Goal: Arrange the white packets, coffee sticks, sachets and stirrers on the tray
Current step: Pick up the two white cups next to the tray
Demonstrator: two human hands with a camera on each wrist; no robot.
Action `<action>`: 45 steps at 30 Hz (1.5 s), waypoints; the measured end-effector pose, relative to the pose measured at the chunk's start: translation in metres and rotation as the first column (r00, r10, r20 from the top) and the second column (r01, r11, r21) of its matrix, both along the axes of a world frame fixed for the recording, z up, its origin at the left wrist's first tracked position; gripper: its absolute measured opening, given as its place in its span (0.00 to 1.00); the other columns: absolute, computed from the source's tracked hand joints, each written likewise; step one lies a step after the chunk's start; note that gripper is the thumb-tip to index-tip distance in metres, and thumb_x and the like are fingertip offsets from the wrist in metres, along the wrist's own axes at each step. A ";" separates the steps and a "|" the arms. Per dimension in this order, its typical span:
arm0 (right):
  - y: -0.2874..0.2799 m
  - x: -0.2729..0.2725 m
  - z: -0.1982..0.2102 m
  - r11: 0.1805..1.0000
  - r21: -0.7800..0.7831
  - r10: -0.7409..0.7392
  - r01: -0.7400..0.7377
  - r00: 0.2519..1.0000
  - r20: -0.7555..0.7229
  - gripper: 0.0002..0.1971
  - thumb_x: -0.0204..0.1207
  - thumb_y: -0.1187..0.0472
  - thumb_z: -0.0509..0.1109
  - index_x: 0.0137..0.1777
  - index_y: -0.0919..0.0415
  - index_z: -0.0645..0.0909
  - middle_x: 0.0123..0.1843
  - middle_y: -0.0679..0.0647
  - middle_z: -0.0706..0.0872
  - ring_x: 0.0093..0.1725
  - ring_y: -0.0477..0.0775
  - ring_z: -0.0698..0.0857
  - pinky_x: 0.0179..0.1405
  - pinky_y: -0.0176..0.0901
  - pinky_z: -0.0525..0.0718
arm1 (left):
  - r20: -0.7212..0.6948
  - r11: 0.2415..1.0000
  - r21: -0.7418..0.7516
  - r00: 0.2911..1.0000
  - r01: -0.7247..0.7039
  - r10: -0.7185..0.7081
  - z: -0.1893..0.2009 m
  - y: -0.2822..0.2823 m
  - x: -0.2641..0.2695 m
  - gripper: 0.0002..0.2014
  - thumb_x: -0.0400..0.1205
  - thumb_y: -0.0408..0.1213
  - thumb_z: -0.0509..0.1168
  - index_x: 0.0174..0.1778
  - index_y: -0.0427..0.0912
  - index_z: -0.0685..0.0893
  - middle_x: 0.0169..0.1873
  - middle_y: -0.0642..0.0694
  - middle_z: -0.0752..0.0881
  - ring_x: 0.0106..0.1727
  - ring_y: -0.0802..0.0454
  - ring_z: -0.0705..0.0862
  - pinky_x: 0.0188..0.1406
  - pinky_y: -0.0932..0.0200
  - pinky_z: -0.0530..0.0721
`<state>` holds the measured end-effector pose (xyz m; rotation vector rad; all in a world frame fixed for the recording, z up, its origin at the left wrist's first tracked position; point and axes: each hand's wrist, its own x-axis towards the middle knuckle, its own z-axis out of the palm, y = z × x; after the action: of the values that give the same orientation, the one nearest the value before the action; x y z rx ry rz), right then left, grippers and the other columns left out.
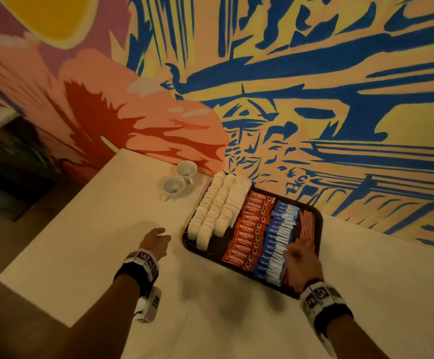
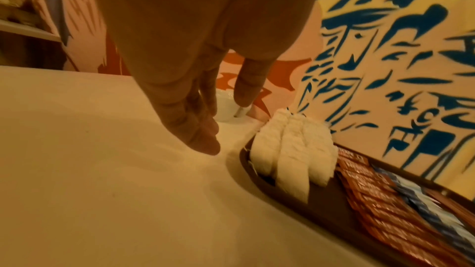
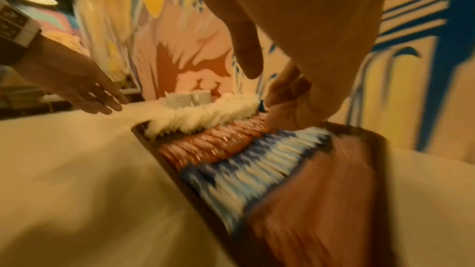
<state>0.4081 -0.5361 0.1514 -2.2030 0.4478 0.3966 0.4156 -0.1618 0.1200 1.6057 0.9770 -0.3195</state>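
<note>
A dark brown tray point(image 1: 320, 224) holds rows of white packets point(image 1: 218, 208), red coffee sticks point(image 1: 252, 229), blue sachets point(image 1: 278, 239) and a bundle of thin red stirrers point(image 1: 307, 222). My right hand point(image 1: 300, 257) hovers low over the near end of the stirrers and sachets. In the blurred right wrist view its fingers point(image 3: 285, 96) hang loosely curled with nothing between them. My left hand point(image 1: 156, 240) is over the bare table, just left of the tray's corner. Its fingers point(image 2: 203, 139) are straight and hold nothing.
Two white cups point(image 1: 174, 186) stand on the cream table point(image 1: 107, 229) behind the left hand, close to the painted wall point(image 1: 314, 99). The table's left edge drops away beside my left forearm. The tray sits against the wall.
</note>
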 end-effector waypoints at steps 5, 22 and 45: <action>0.093 0.055 0.021 0.970 0.115 0.207 -0.212 0.977 0.055 0.04 0.86 0.51 0.68 0.55 0.47 0.83 0.54 0.48 0.88 0.53 0.50 0.86 0.51 0.44 0.84 | 0.059 0.998 -0.014 0.996 -0.064 0.064 0.010 0.048 0.025 0.17 0.87 0.30 0.63 0.73 0.35 0.77 0.49 0.36 0.83 0.52 0.39 0.78 0.53 0.45 0.76; 0.292 0.221 -0.067 0.980 0.185 0.088 -0.071 0.992 -0.086 0.04 0.83 0.50 0.69 0.48 0.46 0.78 0.39 0.57 0.93 0.38 0.59 0.92 0.49 0.61 0.93 | -0.028 0.912 0.237 0.941 0.335 -0.338 -0.044 0.088 0.126 0.14 0.83 0.51 0.69 0.60 0.52 0.78 0.48 0.47 0.89 0.49 0.46 0.88 0.48 0.54 0.85; 0.228 0.154 -0.014 0.905 0.421 -0.106 0.063 0.991 0.080 0.06 0.83 0.57 0.73 0.44 0.49 0.83 0.37 0.54 0.93 0.42 0.59 0.93 0.54 0.63 0.91 | 0.455 0.989 0.104 0.879 0.106 -0.142 0.020 0.080 0.065 0.05 0.85 0.37 0.69 0.49 0.39 0.86 0.41 0.45 0.93 0.47 0.49 0.92 0.53 0.50 0.88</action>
<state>0.5624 -0.3082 0.1370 -1.7700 0.3626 0.2988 0.4806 -0.0816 0.1399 1.7123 0.5236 0.0215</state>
